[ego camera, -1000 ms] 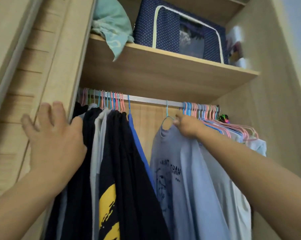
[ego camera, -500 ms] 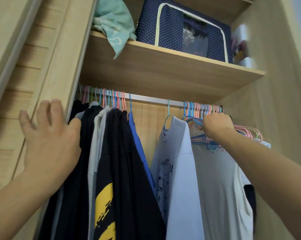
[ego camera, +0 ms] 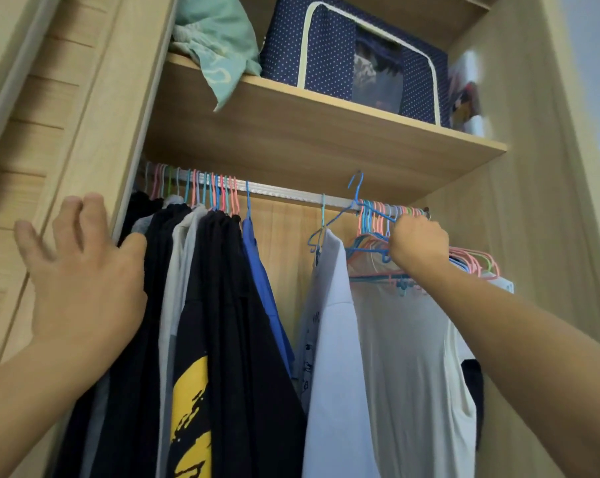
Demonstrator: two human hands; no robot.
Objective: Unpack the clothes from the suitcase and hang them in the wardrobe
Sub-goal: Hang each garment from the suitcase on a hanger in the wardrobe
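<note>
The wardrobe's metal rail [ego camera: 291, 194] carries dark shirts [ego camera: 219, 322] on the left and a pale blue printed T-shirt [ego camera: 329, 339] near the middle. My right hand [ego camera: 417, 243] grips an empty blue hanger [ego camera: 357, 205] among the bunch of pink and blue hangers [ego camera: 381, 215] at the rail's right end. That hanger's hook stands lifted above the rail. A white top [ego camera: 412, 357] hangs below the bunch. My left hand [ego camera: 84, 274] rests open against the wardrobe's left side panel [ego camera: 126, 115], thumb beside the dark shirts. The suitcase is out of view.
A wooden shelf [ego camera: 326, 132] sits close above the rail. On it stand a navy dotted storage bag [ego camera: 326, 46], a teal cloth [ego camera: 215, 39] hanging over the edge, and blurred items at the right. A gap on the rail lies between the blue shirt [ego camera: 257, 270] and the pale T-shirt.
My right hand let go of the pale T-shirt's hanger, moved right to the empty hangers and lifted a blue one off the rail. My left hand stayed on the panel.
</note>
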